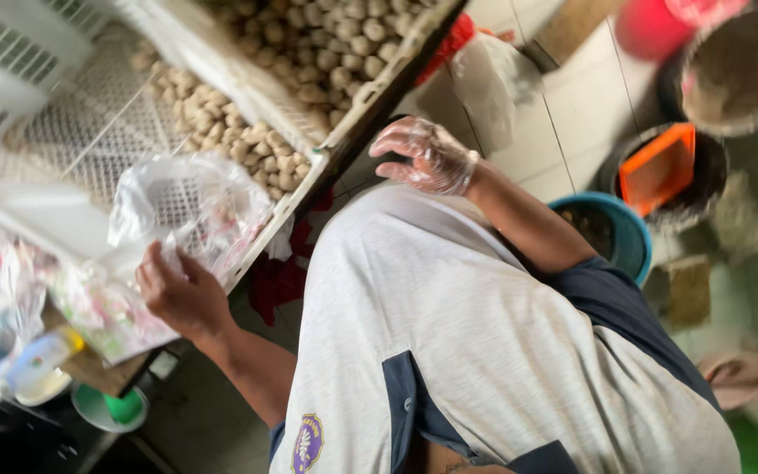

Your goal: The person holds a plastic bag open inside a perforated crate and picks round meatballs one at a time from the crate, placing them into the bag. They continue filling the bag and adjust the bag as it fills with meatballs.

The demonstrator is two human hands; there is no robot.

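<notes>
The left hand [182,294] is bare, its forearm rising from the lower middle of the view toward the upper left, wrist bent back. Its fingers [161,260] are closed on the edge of a thin clear plastic bag [188,204] that puffs up over the near corner of a white perforated plastic crate [89,132]. The right hand [425,155] wears a clear disposable plastic glove; its forearm runs from the lower right up across the grey shirt with dark blue panels [484,342]. The gloved fingers [394,147] are loosely curled and apart, holding nothing, and hover just beside the edge of a second white crate [370,92].

Both crates hold small pale brown round balls [221,123], heaped in the near crate along its far wall and filling the second crate more thickly. Under the near crate lies a flat stack of printed plastic wrappers [98,307] on a brown bench [98,373]. On the tiled floor to the right stand a blue round tub [629,233] with dark contents, a dark pot holding an orange square lid [657,167], and a grey round basin [739,66].
</notes>
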